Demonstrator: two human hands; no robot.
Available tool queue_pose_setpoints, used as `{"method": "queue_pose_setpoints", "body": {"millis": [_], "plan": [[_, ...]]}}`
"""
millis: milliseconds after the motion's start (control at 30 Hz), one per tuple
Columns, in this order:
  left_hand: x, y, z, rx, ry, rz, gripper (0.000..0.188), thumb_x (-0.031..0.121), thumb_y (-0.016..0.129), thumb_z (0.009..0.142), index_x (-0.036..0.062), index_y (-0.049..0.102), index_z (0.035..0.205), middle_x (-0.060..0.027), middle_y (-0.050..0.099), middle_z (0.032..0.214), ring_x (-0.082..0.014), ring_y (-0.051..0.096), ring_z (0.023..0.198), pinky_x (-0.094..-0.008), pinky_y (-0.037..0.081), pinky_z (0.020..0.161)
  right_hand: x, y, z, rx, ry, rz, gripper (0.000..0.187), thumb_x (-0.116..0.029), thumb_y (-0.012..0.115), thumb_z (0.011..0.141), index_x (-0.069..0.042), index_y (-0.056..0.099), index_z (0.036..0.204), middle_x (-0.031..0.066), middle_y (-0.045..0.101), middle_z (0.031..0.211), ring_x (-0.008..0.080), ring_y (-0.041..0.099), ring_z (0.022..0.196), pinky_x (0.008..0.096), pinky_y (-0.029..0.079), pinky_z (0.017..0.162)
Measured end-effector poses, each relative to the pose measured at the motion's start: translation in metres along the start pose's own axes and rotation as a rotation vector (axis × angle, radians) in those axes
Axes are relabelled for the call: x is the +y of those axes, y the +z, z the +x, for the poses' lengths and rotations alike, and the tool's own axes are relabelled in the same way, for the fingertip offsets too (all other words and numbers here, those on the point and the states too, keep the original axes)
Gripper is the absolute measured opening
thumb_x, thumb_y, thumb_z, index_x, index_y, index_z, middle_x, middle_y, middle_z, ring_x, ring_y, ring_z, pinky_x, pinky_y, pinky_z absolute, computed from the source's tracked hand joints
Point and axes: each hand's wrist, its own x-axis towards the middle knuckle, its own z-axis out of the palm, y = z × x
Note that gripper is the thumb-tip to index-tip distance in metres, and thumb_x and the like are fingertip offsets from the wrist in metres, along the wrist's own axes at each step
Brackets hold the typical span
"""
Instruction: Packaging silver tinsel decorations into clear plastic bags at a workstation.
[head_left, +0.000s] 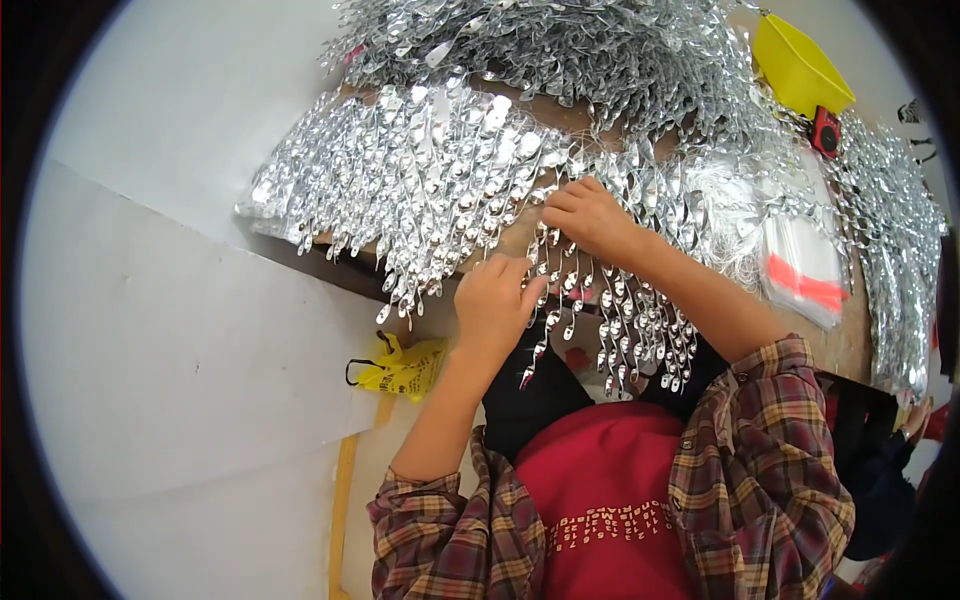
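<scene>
Shiny silver spiral strands (400, 190) lie side by side over the table, many hanging off its near edge. My right hand (595, 220) is closed at the fingertips on the upper part of one strand, close above the table edge. Lower and to the left, my left hand (493, 305) has its thumb and fingers closed around a strand next to it. A hanging spiral strand (540, 350) runs down between my hands toward my lap. The fingertips partly hide where each hand grips. More hanging strands (645, 335) dangle below my right forearm.
A thick heap of silver strands (550, 50) covers the table's far side. Clear plastic bags with a red-orange band (805, 270) lie at right, near a yellow basin (798, 65) and a small red device (825, 131). A yellow plastic bag (405, 370) hangs below the left edge.
</scene>
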Motion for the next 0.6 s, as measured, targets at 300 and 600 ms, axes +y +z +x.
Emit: {"method": "queue_pose_setpoints", "body": {"millis": [300,600], "plan": [[-0.009,0.016,0.001,0.013,-0.071,0.029,0.018,0.01,0.064,0.076,0.0079,0.065,0.094,-0.0091,0.062,0.076,-0.0278,0.059,0.071,-0.0365,0.047,0.065,0.001,-0.001,-0.005,0.005,-0.006,0.015,0.017,-0.009,0.058,0.072,-0.015,0.059,0.088,-0.0015,0.055,0.09,0.0178,0.053,0.089,0.0328,0.039,0.08],[-0.015,0.012,0.009,0.121,-0.066,0.074,0.015,0.007,0.06,0.076,0.0083,0.065,0.09,-0.0079,0.062,0.075,-0.0275,0.058,0.067,-0.0387,0.046,0.062,0.004,0.001,-0.008,0.017,0.006,0.044,0.017,-0.008,0.058,0.074,-0.016,0.061,0.09,-0.0024,0.058,0.094,0.0169,0.054,0.09,0.0319,0.039,0.078]]}}
